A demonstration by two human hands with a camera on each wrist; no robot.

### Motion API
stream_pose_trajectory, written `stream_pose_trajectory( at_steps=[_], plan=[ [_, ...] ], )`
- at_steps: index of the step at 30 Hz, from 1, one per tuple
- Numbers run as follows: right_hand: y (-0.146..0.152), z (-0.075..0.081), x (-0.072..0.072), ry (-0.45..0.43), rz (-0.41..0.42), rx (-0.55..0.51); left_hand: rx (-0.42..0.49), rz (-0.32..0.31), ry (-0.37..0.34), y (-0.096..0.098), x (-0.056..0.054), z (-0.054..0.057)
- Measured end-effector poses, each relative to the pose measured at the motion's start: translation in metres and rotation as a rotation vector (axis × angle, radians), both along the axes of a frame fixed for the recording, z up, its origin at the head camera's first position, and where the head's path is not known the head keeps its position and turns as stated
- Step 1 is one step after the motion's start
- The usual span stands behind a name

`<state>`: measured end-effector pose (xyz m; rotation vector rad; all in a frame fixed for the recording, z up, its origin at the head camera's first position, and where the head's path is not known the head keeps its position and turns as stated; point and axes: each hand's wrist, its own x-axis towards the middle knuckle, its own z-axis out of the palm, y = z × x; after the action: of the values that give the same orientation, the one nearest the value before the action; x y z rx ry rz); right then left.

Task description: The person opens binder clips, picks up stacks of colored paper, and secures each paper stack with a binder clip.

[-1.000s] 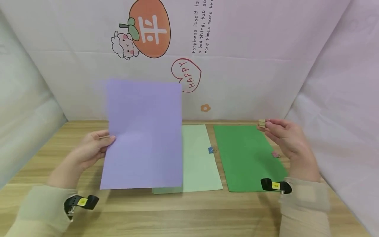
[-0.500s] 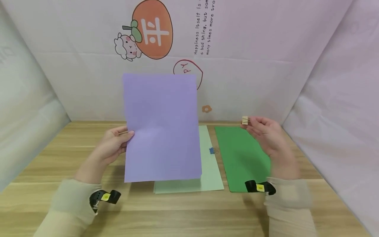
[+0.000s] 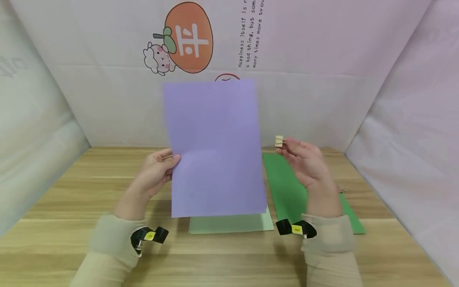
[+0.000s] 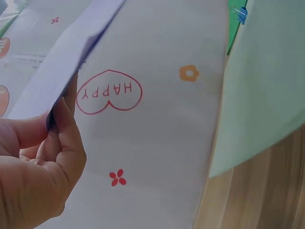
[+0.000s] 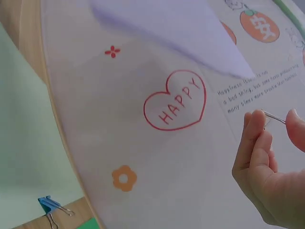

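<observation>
My left hand [image 3: 155, 172] pinches the left edge of purple paper sheets [image 3: 216, 151], thumb in front and fingers behind. The stack stands nearly upright above the table; a second sheet's edge shows at its lower right corner. Just right of the paper, my right hand [image 3: 305, 161] pinches a pale yellow binder clip [image 3: 279, 141] by its wire handles, apart from the purple edge. In the right wrist view, fingers and thumb hide most of this clip. Pale green paper [image 3: 233, 224] lies beneath the purple sheets, mostly hidden in the head view.
Dark green paper [image 3: 285, 187] lies at the right, partly behind my right forearm, with a pinkish clip [image 3: 341, 190] at its right edge. A blue binder clip [image 5: 46, 204] grips the pale green paper's edge. A printed white cloth [image 3: 305, 99] hangs behind the wooden table [image 3: 215, 259].
My left hand has carried the purple sheets rightward and slightly up, covering more of the pale green paper. My right hand has moved left with the yellow binder clip, narrowing the gap.
</observation>
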<state>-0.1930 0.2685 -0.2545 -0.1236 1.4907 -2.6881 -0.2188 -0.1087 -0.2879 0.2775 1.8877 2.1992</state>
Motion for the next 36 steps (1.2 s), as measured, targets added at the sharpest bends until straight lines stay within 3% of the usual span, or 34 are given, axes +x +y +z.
stream_pose_trajectory(
  at_steps=[14,22,30,36],
  plan=[
    [-0.006,0.003,-0.005,-0.064,-0.070,0.113,-0.065,0.006,0.045,0.014,-0.005,0.003],
    [-0.009,-0.005,-0.005,-0.122,-0.048,0.204,-0.069,0.011,0.029,0.016,0.000,-0.007],
    [-0.009,-0.008,-0.008,-0.114,-0.036,0.186,-0.070,0.010,0.042,0.017,-0.002,-0.009],
    [-0.012,-0.008,-0.008,-0.112,-0.027,0.256,-0.068,0.010,0.021,0.016,-0.001,-0.010]
  ],
)
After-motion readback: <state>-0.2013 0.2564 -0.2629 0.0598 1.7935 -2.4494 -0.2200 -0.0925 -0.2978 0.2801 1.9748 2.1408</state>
